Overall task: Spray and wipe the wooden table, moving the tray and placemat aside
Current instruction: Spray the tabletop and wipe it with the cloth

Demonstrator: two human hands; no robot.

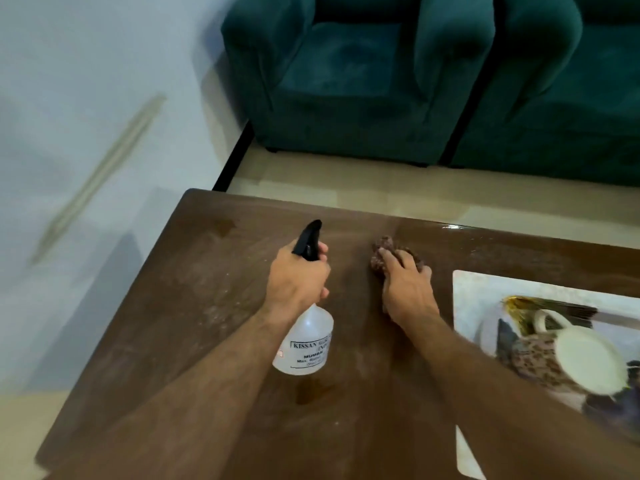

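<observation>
My left hand point(298, 275) grips the neck of a clear spray bottle point(306, 344) with a black trigger head, held tilted above the wooden table point(194, 306). My right hand point(405, 285) presses a brown crumpled cloth point(382, 252) flat against the tabletop, just right of the bottle. Dusty pale smears show on the left half of the wood. A white tray point(485, 289) lies at the table's right side, holding a patterned cup on its side and dark items. My right forearm hides part of the tray's near edge.
Two dark green armchairs point(363, 81) stand beyond the table's far edge across a strip of pale floor. A white wall point(86, 133) runs close along the table's left side. The table's far left corner is rounded.
</observation>
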